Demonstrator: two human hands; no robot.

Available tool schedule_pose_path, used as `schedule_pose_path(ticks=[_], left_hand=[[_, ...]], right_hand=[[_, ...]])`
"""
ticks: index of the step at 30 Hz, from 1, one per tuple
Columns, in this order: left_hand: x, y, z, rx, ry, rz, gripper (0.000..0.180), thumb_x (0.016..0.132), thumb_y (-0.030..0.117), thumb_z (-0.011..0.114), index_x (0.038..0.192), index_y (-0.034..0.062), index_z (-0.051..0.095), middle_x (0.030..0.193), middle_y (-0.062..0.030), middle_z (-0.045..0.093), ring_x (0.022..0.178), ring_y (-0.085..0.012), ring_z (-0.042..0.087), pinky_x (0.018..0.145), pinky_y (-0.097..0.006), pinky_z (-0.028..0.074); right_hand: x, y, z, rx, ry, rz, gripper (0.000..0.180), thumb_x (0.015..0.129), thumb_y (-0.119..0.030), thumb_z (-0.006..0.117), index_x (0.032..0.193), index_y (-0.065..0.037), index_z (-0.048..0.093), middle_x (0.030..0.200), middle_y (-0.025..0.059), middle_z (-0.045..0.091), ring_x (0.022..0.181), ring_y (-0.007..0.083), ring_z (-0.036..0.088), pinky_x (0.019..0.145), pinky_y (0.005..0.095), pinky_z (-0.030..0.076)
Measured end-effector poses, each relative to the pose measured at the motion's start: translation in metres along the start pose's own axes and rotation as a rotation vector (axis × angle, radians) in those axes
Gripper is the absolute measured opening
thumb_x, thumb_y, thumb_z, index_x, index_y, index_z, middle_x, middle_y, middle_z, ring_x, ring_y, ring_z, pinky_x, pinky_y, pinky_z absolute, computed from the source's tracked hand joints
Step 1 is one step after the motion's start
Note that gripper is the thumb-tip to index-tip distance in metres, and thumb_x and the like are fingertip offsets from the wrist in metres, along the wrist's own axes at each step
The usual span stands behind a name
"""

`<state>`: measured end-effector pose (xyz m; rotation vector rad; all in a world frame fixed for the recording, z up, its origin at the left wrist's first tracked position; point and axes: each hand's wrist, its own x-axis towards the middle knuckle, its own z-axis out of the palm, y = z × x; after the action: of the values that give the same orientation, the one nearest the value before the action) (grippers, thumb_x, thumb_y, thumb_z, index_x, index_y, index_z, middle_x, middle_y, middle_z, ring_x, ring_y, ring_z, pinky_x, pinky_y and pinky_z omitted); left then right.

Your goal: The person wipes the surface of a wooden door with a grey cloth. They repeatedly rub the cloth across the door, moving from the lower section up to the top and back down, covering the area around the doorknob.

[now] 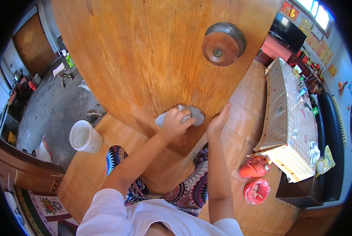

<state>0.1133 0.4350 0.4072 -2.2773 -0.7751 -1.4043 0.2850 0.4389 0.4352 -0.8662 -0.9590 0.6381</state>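
Note:
A large wooden door (144, 51) with a round knob (222, 44) fills the upper middle of the view. My left hand (175, 122) presses a grey cloth (195, 114) flat against the lower part of the door. My right hand (218, 120) rests its fingers on the door's edge, just right of the cloth, and holds nothing. Both forearms reach up from the lower edge, over patterned trousers.
A white bucket (84, 137) stands on the tiled floor at the left. A table with a checked cloth (286, 114) and small items stands at the right, with a red flask (254, 168) and a red bag (256, 191) below it. A dark sofa (331, 129) lies beyond.

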Motion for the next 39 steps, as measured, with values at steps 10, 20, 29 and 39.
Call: schedule_pose_path(ticks=[10,20,29,39], left_hand=[[0.147,0.029,-0.031,-0.048,0.382,-0.118,0.039,0.069,0.001,0.074,0.106,0.0097,0.066,0.116,-0.0159,0.059,0.092,-0.0348,0.052,0.078,-0.045,0.045],[-0.050,0.015,0.002,-0.035,-0.136,0.039,0.025,0.076,0.012,0.071,0.098,0.0246,0.072,0.107,-0.0035,0.061,0.087,-0.0272,0.054,0.070,-0.039,0.044],[0.127,0.043,-0.019,-0.020,0.333,-0.048,0.028,0.071,0.015,0.076,0.098,0.0211,0.074,0.109,-0.0040,0.061,0.087,-0.0269,0.053,0.069,-0.038,0.043],[-0.019,0.037,0.011,-0.048,-0.054,0.131,0.027,0.075,0.017,0.076,0.100,0.0248,0.073,0.110,-0.0032,0.063,0.086,-0.0285,0.056,0.069,-0.042,0.045]], right_hand=[[-0.004,-0.029,-0.001,0.275,-0.168,0.121,0.062,0.113,-0.046,0.031,0.141,0.006,0.050,0.139,0.0130,0.057,0.128,0.0207,0.052,0.112,0.0349,0.036],[-0.020,-0.028,0.007,0.321,-0.107,0.193,0.082,0.107,-0.065,0.023,0.147,0.002,0.047,0.148,0.0122,0.053,0.138,0.0240,0.047,0.117,0.0372,0.031],[-0.002,-0.032,-0.011,0.458,-0.250,0.318,0.108,0.096,-0.083,0.014,0.153,0.005,0.040,0.155,0.0124,0.048,0.140,0.0254,0.045,0.120,0.0361,0.028],[-0.001,-0.042,-0.020,0.484,-0.390,0.345,0.123,0.087,-0.093,0.010,0.151,0.008,0.039,0.151,0.0152,0.049,0.143,0.0252,0.041,0.121,0.0368,0.024]])
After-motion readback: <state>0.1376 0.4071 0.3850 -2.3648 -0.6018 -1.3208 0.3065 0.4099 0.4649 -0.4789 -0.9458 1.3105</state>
